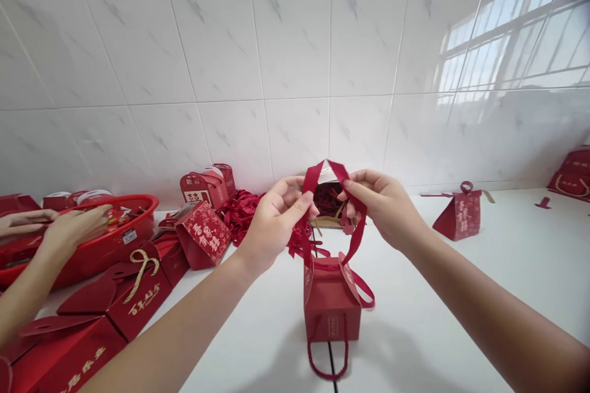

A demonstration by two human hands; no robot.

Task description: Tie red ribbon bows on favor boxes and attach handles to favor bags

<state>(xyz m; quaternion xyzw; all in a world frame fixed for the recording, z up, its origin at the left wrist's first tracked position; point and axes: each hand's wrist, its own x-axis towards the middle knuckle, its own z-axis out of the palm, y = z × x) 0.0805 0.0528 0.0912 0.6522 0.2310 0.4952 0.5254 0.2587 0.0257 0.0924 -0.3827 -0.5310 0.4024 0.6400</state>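
A small red gift box [332,304] stands upright on the white table, with a rope handle hanging down its front. A dark red ribbon [357,239] runs up from the top of the box, and its two free ends meet in a peak above it. My left hand [281,212] pinches the left part of the ribbon between thumb and fingers. The right part is pinched in my right hand [378,202], at about the same height. Another ribbon loop sticks out at the box's right side.
Behind my hands lie a heap of red ribbons [239,212] and an open box [328,218]. Red boxes [205,236] line the left, beside a red basin [138,224] where another person's hands [76,230] reach. A triangular box [463,216] stands at right, before the tiled wall [295,43].
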